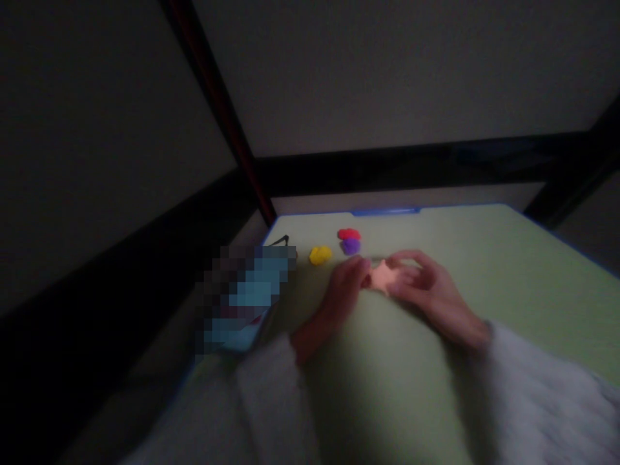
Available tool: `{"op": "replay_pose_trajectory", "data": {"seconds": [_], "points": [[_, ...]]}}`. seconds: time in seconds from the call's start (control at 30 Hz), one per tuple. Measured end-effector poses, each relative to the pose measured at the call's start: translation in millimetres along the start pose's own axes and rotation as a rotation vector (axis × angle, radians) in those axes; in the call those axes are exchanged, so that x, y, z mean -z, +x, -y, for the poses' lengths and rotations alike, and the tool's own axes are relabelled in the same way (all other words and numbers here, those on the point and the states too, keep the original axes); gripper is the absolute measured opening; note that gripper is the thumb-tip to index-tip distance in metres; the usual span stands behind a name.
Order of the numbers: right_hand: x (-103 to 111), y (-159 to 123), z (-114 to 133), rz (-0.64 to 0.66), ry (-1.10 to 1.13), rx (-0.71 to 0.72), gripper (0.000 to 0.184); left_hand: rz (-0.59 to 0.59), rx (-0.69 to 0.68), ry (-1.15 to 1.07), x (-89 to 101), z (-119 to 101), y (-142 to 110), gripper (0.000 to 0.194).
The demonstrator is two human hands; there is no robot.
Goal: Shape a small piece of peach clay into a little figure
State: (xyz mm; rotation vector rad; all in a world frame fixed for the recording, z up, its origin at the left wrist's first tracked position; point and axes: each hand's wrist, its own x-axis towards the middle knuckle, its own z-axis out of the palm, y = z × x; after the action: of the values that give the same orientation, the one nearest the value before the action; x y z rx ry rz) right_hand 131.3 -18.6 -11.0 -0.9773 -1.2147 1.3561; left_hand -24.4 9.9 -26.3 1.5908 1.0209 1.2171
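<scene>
Between my two hands is a flat, star-like piece of salmon-pink clay [384,276]. My left hand [345,282] has its fingers closed at the left edge of the piece, beside a small dark reddish bit that is too blurred to name. From the other side, my right hand [429,287] pinches the right edge between thumb and fingers. Just beyond my left hand lie a yellow lump [320,255], a purple lump [351,245] and a red lump [349,234], which look like modelling clay. Purple and red lie against each other.
The pale green table [387,381] has a blue rim, with a blue handle-like strip [386,212] at its far edge. On the left sits a pixelated light-blue item [252,284] with a dark loop at its top. A wall [411,77] rises behind the table.
</scene>
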Motion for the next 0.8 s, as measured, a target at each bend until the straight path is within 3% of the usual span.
{"op": "replay_pose_trajectory", "data": {"seconds": [0.17,0.53,0.63,0.73,0.8], "points": [[2.5,0.1,-0.2,-0.026,-0.004,0.05,0.039,0.0,-0.005,-0.055,2.2,1.4,1.8,0.027],[5.1,4.0,0.4,-0.086,-0.03,0.1,0.043,0.001,0.142,-0.299,2.9,4.6,3.5,0.014],[5.2,2.9,0.1,-0.039,-0.015,0.087,0.045,0.07,0.249,-0.479,0.7,-2.1,1.6,0.017],[4.8,1.2,-0.9,0.014,0.017,0.069,0.046,0.208,0.287,-0.601,-1.3,-9.7,-0.8,0.019],[4.2,0.2,-1.0,0.031,0.043,0.06,0.045,0.23,0.307,-0.657,-2.6,-13.8,-2.6,0.018]]}}
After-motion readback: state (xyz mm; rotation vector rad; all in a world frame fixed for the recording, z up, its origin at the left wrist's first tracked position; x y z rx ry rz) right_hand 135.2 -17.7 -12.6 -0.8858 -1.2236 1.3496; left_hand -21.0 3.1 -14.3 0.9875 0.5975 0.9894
